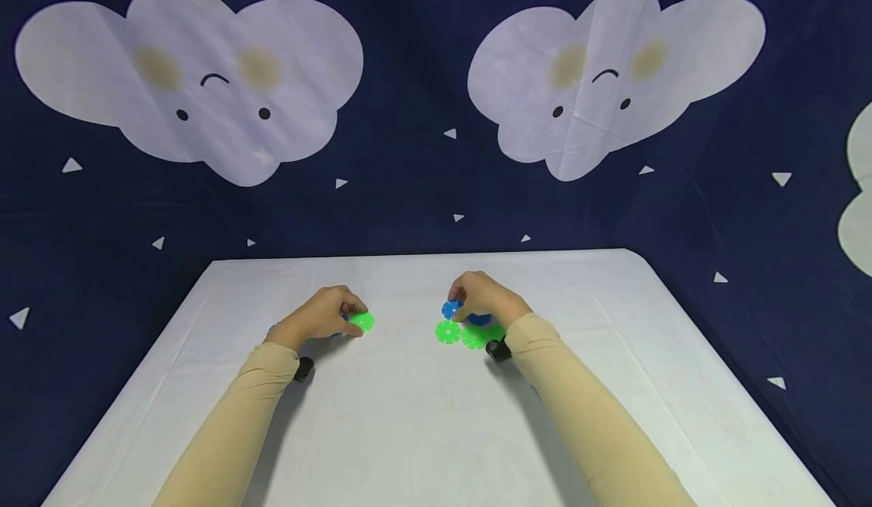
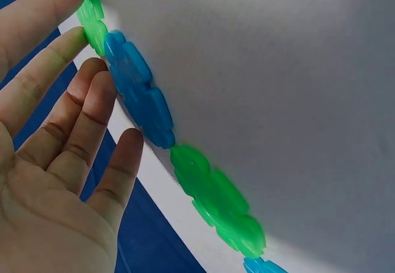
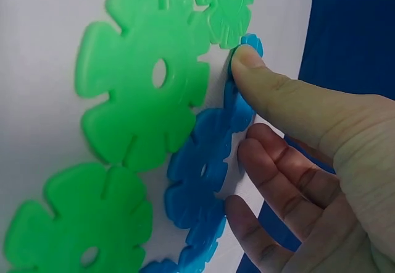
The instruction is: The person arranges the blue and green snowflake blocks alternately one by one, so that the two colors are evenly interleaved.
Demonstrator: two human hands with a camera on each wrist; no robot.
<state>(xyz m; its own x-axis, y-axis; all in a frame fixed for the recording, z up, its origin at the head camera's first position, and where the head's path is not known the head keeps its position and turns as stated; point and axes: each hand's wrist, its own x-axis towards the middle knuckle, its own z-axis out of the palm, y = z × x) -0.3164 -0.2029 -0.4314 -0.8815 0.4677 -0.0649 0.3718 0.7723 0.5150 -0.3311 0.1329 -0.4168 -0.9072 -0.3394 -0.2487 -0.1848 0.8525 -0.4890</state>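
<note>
Two tan sleeves (image 1: 225,431) reach across the near part of a white table (image 1: 409,431). On the left, the left hand (image 1: 320,314) pinches a green disc (image 1: 365,321) at the right end of a row of green and blue discs (image 2: 216,199). On the right, green discs (image 1: 448,332) lie nearer, and just beyond them the right hand (image 1: 485,295) pinches a blue disc (image 1: 450,309) beside other blue discs (image 3: 200,168). Past the table's far edge hangs a dark blue cloth (image 1: 409,219).
</note>
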